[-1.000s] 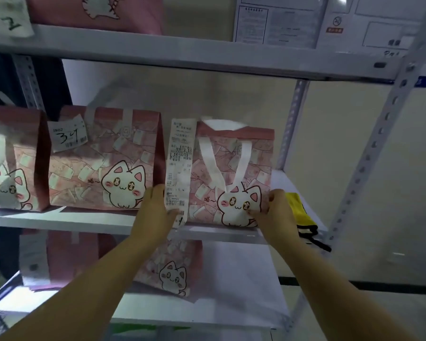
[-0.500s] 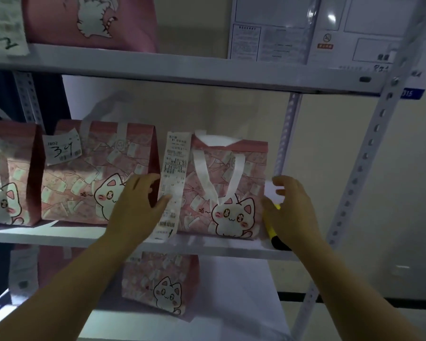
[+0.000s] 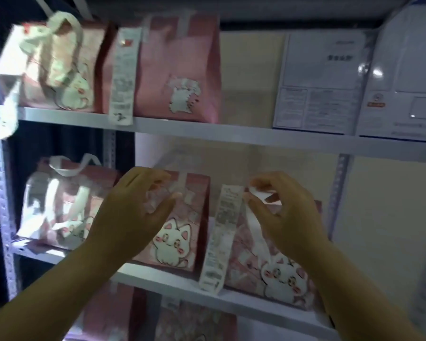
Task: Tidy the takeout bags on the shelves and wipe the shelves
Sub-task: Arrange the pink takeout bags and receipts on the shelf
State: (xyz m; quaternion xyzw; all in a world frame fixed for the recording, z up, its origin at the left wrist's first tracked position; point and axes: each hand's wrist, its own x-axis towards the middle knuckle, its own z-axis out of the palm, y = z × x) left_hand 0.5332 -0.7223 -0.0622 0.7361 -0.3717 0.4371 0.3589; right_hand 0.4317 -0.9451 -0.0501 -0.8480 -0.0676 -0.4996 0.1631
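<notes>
From the head camera, both bare hands are raised in front of the middle shelf (image 3: 172,279) of a metal rack. The left hand (image 3: 133,212) is spread wide, fingers curled loosely, palm against the front of the middle bag (image 3: 180,242), a pink paper bag printed with a white cat; nothing is gripped in it. The right hand (image 3: 283,212) sits at the top of the right bag (image 3: 276,271), thumb and fingers pinched narrow around its white handle strap (image 3: 253,225); motion blur makes it hard to say whether the strap is truly clamped or only touched. A long receipt (image 3: 219,239) hangs down the front of the right bag, just beside the middle bag, its lower end past the shelf edge. The two bags stand upright, close together. Further left on the same shelf stands a third bag (image 3: 57,212), pale and blurred, with a white handle loop sticking up. On the upper shelf (image 3: 207,130) stand two more pink bags: the left one (image 3: 52,67) tilted, the right one (image 3: 180,70) upright with a receipt hanging at its left edge. Right of them, printed notices (image 3: 320,82) are on the wall. Below the middle shelf, the top of another bag (image 3: 194,323) shows between the forearms.
</notes>
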